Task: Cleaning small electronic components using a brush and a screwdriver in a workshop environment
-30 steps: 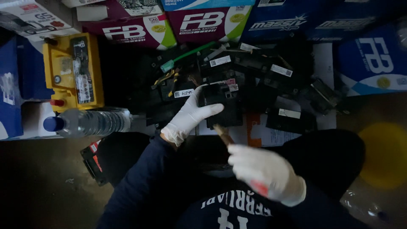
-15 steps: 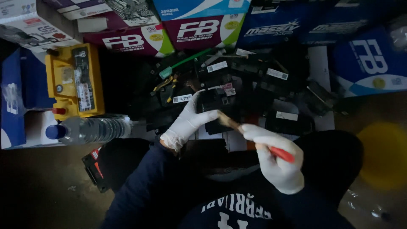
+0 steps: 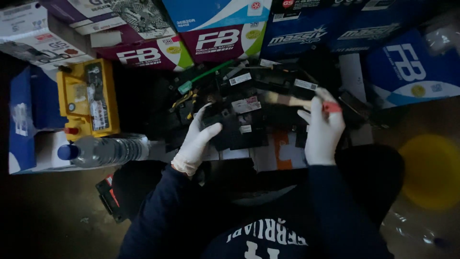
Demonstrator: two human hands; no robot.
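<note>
Gripping brush (image 3: 287,100) w/ gloved rt hand (image 3: 324,128), boxy black battery (image 3: 238,125)

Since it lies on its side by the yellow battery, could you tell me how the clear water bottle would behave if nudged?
The water bottle lies on its side and looks round, so it would probably roll. Its clear, ribbed wall suggests thin plastic that may dent under a squeeze. It sits near the yellow battery, which might stop it.

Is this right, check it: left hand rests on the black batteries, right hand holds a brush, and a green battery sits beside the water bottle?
Not quite. The head view shows the battery beside the water bottle is yellow, not green. The left hand does rest on the black batteries, and the right hand holds a brush.
</note>
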